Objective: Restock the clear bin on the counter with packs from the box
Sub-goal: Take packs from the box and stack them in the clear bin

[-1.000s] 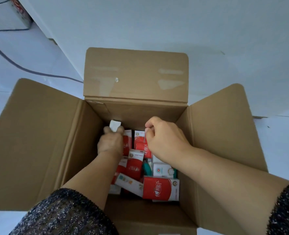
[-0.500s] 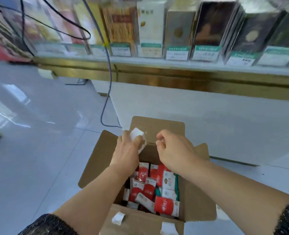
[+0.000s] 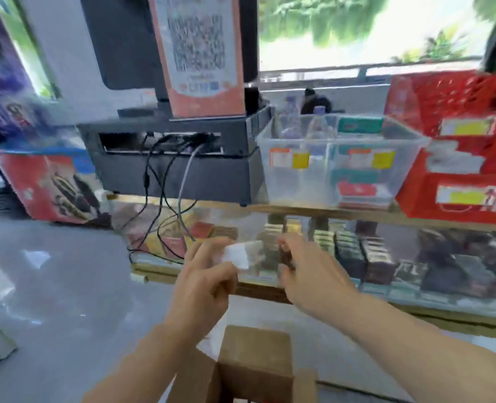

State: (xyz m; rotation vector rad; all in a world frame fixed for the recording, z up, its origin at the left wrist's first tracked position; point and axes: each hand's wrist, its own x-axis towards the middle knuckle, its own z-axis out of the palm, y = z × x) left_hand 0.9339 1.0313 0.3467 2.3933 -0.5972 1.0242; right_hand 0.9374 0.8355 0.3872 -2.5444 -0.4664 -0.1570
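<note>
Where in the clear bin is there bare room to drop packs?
The clear bin looks bare in its left half, from the left wall to the middle. Its right half is crowded: red and green packs stacked low by the right wall. Blur hides finer detail.

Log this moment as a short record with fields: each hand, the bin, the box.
left hand: above the box, pinching a small white piece
right hand: beside the left, fingers curled; blur hides whether it grips anything
clear bin: on the counter, with red and green packs in its right part
box: at the bottom of the view, below both hands; contents out of sight
</note>
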